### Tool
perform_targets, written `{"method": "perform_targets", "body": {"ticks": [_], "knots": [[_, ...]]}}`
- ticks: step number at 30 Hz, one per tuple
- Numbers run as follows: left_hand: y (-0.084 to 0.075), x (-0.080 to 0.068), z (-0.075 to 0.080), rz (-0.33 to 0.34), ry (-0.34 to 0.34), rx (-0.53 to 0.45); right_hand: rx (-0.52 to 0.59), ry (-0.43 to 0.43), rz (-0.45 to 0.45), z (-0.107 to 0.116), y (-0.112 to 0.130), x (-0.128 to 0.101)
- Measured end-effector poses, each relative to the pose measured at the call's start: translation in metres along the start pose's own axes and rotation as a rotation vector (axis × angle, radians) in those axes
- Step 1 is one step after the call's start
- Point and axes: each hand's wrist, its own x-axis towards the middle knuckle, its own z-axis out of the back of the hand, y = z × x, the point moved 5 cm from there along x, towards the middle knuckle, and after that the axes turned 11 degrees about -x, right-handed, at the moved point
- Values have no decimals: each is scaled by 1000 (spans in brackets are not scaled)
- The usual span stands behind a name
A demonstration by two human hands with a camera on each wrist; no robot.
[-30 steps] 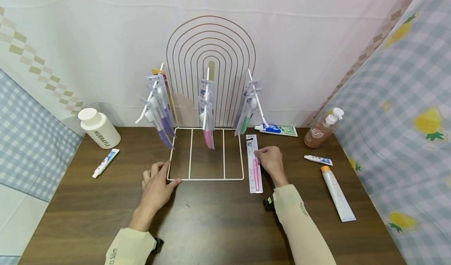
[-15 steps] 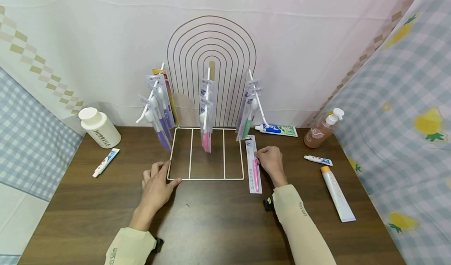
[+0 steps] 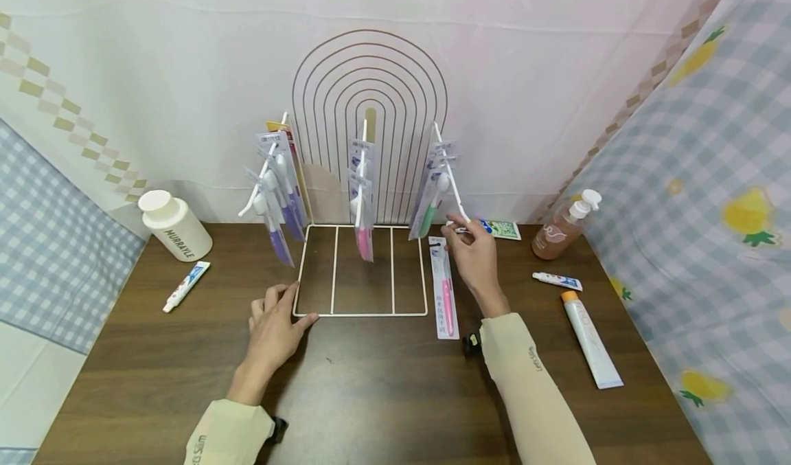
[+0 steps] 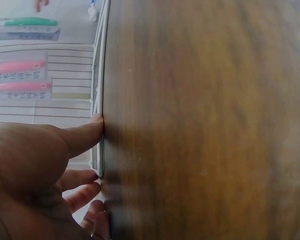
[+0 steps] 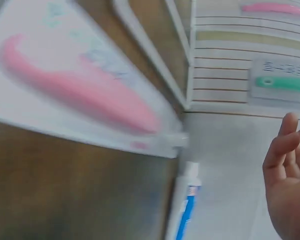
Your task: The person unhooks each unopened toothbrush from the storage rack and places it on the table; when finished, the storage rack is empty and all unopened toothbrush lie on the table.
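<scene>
Pink packaged toothbrush [image 3: 445, 286] flat beside white rack [image 3: 361, 273]

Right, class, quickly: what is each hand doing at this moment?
Left hand: open, fingers resting on the front corner of the white wire rack.
Right hand: open, holding nothing, raised beside the packaged pink toothbrush.

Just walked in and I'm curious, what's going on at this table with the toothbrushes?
A person is working at a white wire display rack hung with packaged toothbrushes. The left hand rests on the rack's front corner, steadying it. The right hand is raised, empty, near the tip of the rack's right hook. A pink packaged toothbrush lies flat on the table beside it.
</scene>
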Motion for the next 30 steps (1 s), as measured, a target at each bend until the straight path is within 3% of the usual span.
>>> {"method": "perform_targets", "body": {"ticks": [3,10,24,30], "knots": [[0,0,0,0,3,0,43,37,48,-1,13,3],[-1,0,-2,-12,-16,-3,31,98,93,-5,26,2],[0,0,0,-3,-3,-1,-14,69,117,-11,47,3],[1,0,0,-4,-4,4,27,27,117,-8,48,3]]}}
